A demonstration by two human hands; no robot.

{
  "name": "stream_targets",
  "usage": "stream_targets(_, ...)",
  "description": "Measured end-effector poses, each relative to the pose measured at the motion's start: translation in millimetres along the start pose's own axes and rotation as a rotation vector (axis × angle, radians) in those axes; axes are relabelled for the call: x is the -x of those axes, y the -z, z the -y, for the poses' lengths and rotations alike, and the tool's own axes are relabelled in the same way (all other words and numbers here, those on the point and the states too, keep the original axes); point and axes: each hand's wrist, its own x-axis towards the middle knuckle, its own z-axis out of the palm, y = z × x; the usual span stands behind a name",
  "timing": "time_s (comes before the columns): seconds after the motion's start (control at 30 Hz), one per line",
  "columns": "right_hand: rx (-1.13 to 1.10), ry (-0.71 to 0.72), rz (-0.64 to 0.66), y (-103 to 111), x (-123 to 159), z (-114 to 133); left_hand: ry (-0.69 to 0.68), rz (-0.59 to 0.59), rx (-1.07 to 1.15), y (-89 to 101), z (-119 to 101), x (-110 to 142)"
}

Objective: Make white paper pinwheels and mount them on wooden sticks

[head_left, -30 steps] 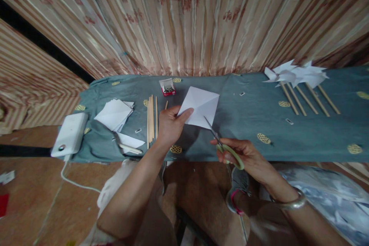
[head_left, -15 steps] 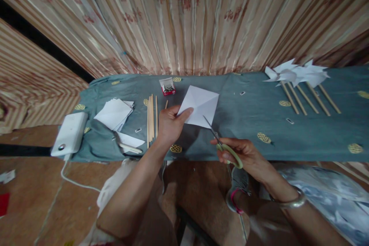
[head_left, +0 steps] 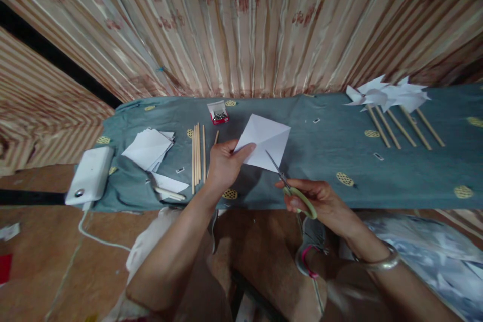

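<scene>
A square white sheet of paper [head_left: 268,133] with crease lines is pinched at its left corner by my left hand [head_left: 226,163], thumb on top. It is held above the cloth-covered table. My right hand [head_left: 315,198] grips a pair of scissors [head_left: 302,203] by the pale green handles. Their blades lie at the paper's lower edge, with the tip pointing toward its middle; the blades look nearly closed. Just left of my left hand lie several wooden sticks [head_left: 196,156], and beyond it stands a small open red-and-white box [head_left: 218,112] of metal pins.
A stack of white paper [head_left: 148,148] lies at the left, near a white power bank [head_left: 90,175] with a cable. Several paper pinwheels [head_left: 388,96] on sticks rest at the far right. A striped curtain [head_left: 241,30] hangs behind the green tablecloth [head_left: 320,151].
The paper has shifted slightly right and down in my left hand, further onto the scissor blades. My right hand and the scissors have hardly moved.
</scene>
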Motion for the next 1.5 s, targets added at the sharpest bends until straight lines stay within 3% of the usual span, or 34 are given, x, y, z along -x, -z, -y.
stream_targets(0.37, -0.013, 0.006, 0.015, 0.3, 1.1, 3.2, 0.054, 0.034, 0.036, -1.8, 0.2, 2.9)
stream_targets(1.5, -0.038, -0.049, -0.067, -5.7, 1.6, 5.5, 0.048, 0.047, 0.053, -4.1, 1.3, 3.6)
